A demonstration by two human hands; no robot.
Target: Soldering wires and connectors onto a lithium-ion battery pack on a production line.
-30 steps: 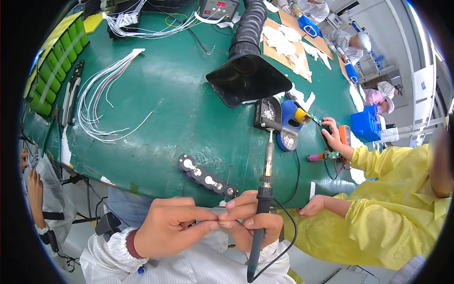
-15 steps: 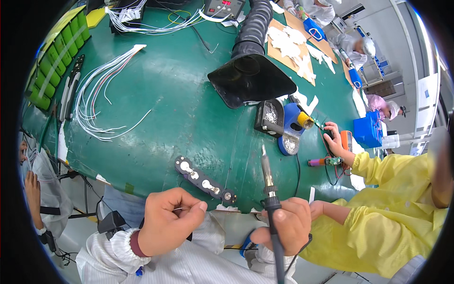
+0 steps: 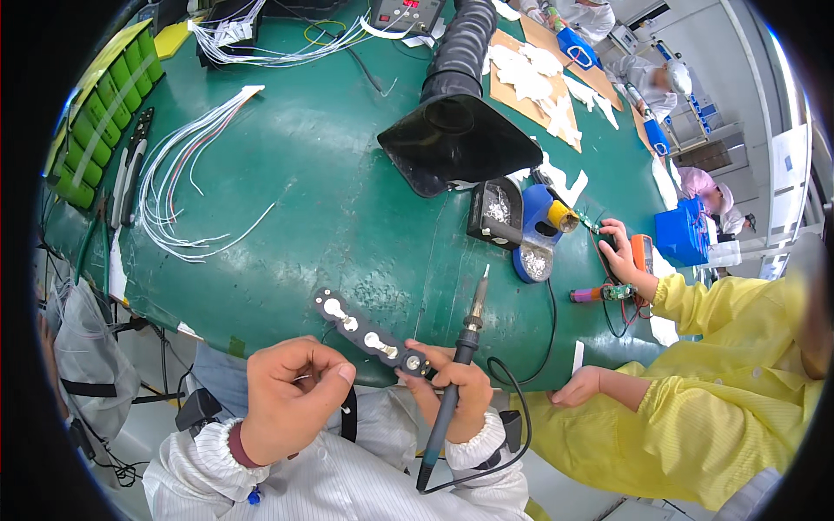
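My right hand (image 3: pixel 466 401) is closed round a soldering iron (image 3: pixel 442 424), its metal tip pointing up and away over the table edge. Fingers of the same hand also touch the near right end of a black strip-shaped holder (image 3: pixel 359 333) that has several round silvery-white metal contacts. To the left, my left hand (image 3: pixel 291 395) is closed in a pinch of thumb and forefinger. Whatever sits between those fingertips is hidden. Beyond the iron's tip stands a blue and yellow soldering iron stand (image 3: pixel 540 227), beside a black tray (image 3: pixel 495 213) with bright solder scraps.
A black fume extraction hood (image 3: pixel 460 143) hangs over the green table (image 3: pixel 295 208). White wires (image 3: pixel 174 165) lie at left near a green slotted rack (image 3: pixel 109 108). At right, a co-worker in yellow (image 3: pixel 686 382) handles a circuit board beside an orange meter (image 3: pixel 642 253).
My right hand has moved left with the soldering iron and now touches the black holder's end. The holder has shifted slightly left. My left hand stays pinched, a little further left.
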